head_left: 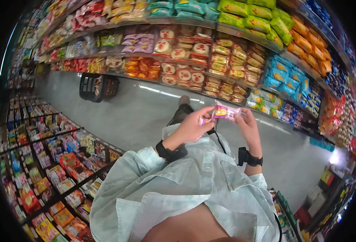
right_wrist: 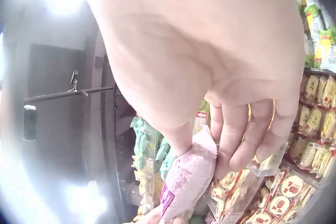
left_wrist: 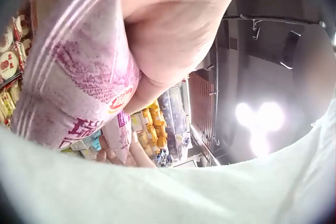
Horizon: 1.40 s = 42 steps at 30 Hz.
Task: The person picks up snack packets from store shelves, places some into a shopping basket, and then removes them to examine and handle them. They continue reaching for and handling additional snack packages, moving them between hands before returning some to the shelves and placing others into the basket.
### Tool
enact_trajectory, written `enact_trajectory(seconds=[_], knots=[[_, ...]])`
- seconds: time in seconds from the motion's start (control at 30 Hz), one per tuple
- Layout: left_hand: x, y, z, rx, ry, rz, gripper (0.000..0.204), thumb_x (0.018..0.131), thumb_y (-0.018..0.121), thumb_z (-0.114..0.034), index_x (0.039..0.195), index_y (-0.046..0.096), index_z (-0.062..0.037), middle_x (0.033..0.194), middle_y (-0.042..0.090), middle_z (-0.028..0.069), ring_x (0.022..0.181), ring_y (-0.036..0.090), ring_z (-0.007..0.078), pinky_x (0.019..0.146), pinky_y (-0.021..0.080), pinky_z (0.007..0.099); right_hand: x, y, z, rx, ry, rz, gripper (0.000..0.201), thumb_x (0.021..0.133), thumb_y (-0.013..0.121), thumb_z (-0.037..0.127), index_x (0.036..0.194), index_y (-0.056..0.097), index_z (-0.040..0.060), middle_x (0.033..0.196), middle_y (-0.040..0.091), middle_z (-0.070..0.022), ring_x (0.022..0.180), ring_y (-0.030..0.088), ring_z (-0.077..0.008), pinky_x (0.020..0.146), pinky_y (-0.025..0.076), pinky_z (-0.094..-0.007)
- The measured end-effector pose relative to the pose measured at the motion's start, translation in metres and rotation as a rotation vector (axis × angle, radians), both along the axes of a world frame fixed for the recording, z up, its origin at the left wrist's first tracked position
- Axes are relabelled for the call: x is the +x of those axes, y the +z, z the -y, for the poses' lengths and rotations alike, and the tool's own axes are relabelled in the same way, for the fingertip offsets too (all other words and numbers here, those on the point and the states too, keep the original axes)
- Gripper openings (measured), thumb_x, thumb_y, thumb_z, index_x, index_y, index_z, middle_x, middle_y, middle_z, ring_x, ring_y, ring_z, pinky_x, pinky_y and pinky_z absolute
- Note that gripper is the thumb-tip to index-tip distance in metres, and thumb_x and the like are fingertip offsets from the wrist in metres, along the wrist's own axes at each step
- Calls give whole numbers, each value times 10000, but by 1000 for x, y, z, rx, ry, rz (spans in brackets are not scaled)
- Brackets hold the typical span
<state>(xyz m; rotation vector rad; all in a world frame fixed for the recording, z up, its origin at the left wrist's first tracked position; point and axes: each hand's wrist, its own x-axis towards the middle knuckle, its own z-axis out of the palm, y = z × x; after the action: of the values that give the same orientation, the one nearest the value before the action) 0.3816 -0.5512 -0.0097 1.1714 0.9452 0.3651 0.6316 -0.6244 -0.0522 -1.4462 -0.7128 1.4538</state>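
Note:
A small pink-and-white snack packet with a yellow picture is stretched between both hands in front of the shirt. My left hand pinches its left end with thumb and forefinger. That same hand also keeps a second pink packet against its palm, large in the left wrist view and mostly covered by the fingers in the head view. My right hand pinches the other end of the first packet between thumb and fingers; in the right wrist view that packet's crimped end shows at the fingertips.
Ahead stands a curved shelf packed with bagged snacks, among them red-and-white cracker packs, green bags and blue bags. A black shopping basket sits on the grey floor. Another snack rack runs along the left.

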Motion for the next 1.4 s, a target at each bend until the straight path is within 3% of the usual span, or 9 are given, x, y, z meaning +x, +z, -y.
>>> enact_trajectory(seconds=[0.13,0.3,0.43,0.57,0.67,0.8,1.0,1.17,1.4], knots=[[-23,-8,13,222,-26,-54,668,949,702,-134,1568,456,-84,1060,717,67,942,682,141,849,528,293,-20,0,-5,20,57,73,325,1057,625,148,1357,551,49,1111,736,-64,1035,650,-106,892,502,-262],[-68,-7,12,265,-50,-19,793,921,699,-65,1632,352,-105,1124,704,85,977,649,154,919,510,294,-74,-1,-25,-26,46,149,402,1080,589,212,1451,541,63,1202,703,-35,1095,659,-133,924,524,-314],[-149,6,3,224,-13,-13,859,917,707,-91,1659,276,-117,1103,715,83,960,650,149,913,510,287,-147,-1,-53,5,99,150,416,1055,623,147,1445,546,26,1161,689,-43,1083,660,-125,930,523,-293],[-253,-15,-9,297,112,-55,841,935,699,-120,1661,275,-122,1094,724,71,968,668,141,911,515,299,-242,4,-86,11,312,161,503,1015,678,90,1481,507,8,1221,665,-60,1069,664,-119,939,519,-262],[-322,-23,-22,228,231,-36,828,929,697,-139,1650,293,-112,1076,731,93,921,701,200,864,539,335,-311,17,-107,-43,414,183,592,1010,694,113,1525,420,11,1240,673,-85,1072,658,-116,931,527,-272],[-380,-6,-42,44,295,-48,802,947,692,-100,1645,298,-65,1111,710,52,901,639,93,814,527,258,-367,15,-134,24,507,118,602,1011,690,116,1529,403,14,1241,680,-107,1066,663,-131,925,535,-288],[-404,-59,-71,116,435,57,800,958,680,-69,1645,270,-41,1102,708,76,896,646,98,804,529,256,-399,20,-190,6,634,180,653,995,707,113,1556,395,-3,1300,678,-133,1077,671,-147,949,536,-294],[-413,-87,-127,180,383,-43,855,957,682,-57,1663,201,-51,1087,704,79,909,653,106,805,536,263,-408,-21,-262,123,706,177,693,1004,701,138,1586,357,-14,1339,671,-144,1164,669,-196,997,537,-323],[-427,-52,-248,39,407,-134,896,942,678,-27,1673,162,-63,1075,702,87,892,658,111,760,549,265,-434,-31,-375,163,596,-17,670,1015,674,120,1593,358,-1,1369,659,-145,1190,655,-198,1020,519,-328]])
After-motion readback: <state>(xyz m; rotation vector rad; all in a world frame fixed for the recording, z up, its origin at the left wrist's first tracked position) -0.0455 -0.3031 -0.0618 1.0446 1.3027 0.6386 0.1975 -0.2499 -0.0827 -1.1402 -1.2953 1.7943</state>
